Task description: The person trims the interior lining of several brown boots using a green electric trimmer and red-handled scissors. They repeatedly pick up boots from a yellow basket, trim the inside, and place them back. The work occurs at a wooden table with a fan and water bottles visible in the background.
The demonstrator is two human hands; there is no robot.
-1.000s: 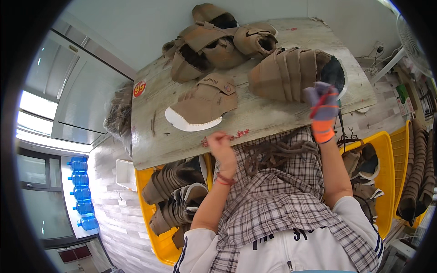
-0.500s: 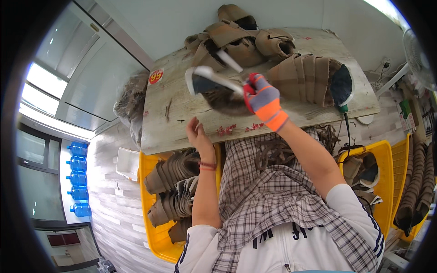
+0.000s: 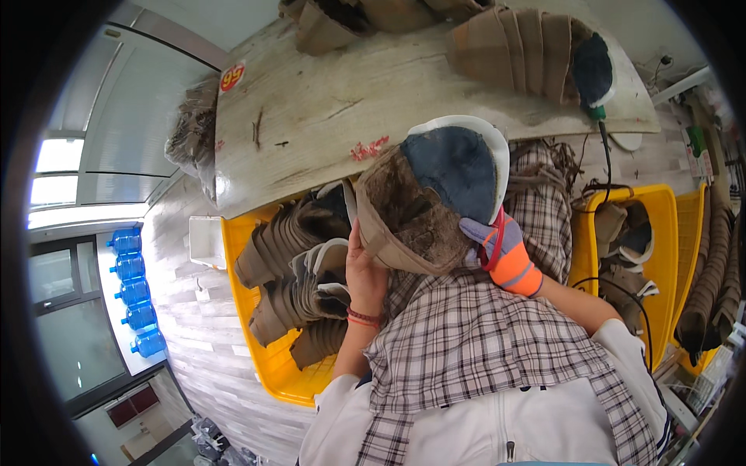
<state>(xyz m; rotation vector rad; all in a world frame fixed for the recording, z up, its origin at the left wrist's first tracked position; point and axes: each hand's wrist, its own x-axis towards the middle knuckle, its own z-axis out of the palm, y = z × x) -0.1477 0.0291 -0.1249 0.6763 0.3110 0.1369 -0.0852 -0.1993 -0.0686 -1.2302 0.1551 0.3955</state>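
Note:
In front of me, over my lap by the table's front edge, is a brown boot upper [image 3: 388,225] with a shaggy lining, its opening toward me. A dark blue piece with a white rim [image 3: 454,167] forms its far end. My bare left hand [image 3: 367,268] grips its left side, the fingers partly behind it. My right hand [image 3: 509,252], in a purple and orange glove, presses a thumb on its right edge, with the other fingers mostly hidden. A red loop [image 3: 497,241], perhaps a tool's handle, lies at the glove; its other end is hidden.
Stacked boot uppers fill a yellow crate [image 3: 272,380] at my left; another yellow crate [image 3: 657,272] with uppers stands at right. A worn wooden table [image 3: 311,116] ahead bears more uppers [image 3: 521,58] and a green tool [image 3: 597,113] with a black cord [image 3: 604,155].
Both hands have come back toward my lap, and the left now grips the boot upper too. The upper, blurred over the table earlier, is nearer me. My view has tipped downward.

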